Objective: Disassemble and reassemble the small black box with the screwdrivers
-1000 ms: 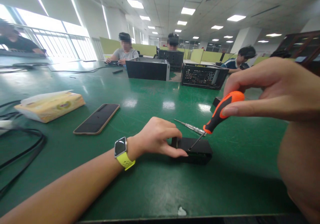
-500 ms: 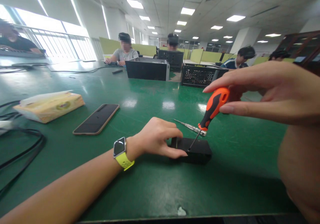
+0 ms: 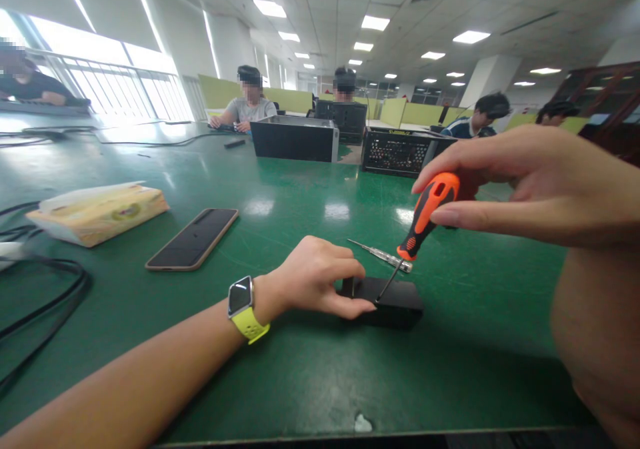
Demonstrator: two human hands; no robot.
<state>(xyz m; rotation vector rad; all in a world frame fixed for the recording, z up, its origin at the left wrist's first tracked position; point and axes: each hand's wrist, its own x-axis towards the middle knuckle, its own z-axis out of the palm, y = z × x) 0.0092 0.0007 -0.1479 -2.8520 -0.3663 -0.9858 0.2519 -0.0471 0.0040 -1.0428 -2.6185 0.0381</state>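
My left hand [image 3: 320, 279], with a yellow-strapped watch [image 3: 245, 305] on its wrist, grips the left end of a small black box [image 3: 395, 299] lying on the green table. Between the thumb and fingers of my right hand [image 3: 505, 185] is the handle of an orange and black screwdriver [image 3: 429, 215]. It leans to the right, its tip down on the box's top near the front edge, close to my left thumb. What the tip sits on is too small to make out. Just behind the box lies a thin clear-handled screwdriver [image 3: 387, 257].
A phone [image 3: 195, 239] and a tissue pack [image 3: 103, 212] lie to the left, with black cables [image 3: 60, 302] at the table's left edge. Farther back stand a black metal case [image 3: 295, 141] and a perforated one [image 3: 397, 150]. Several people sit around the far side.
My right hand's fingers and thumb have shifted slightly on the screwdriver, and its handle has turned a little. The box and my left hand stay in place.
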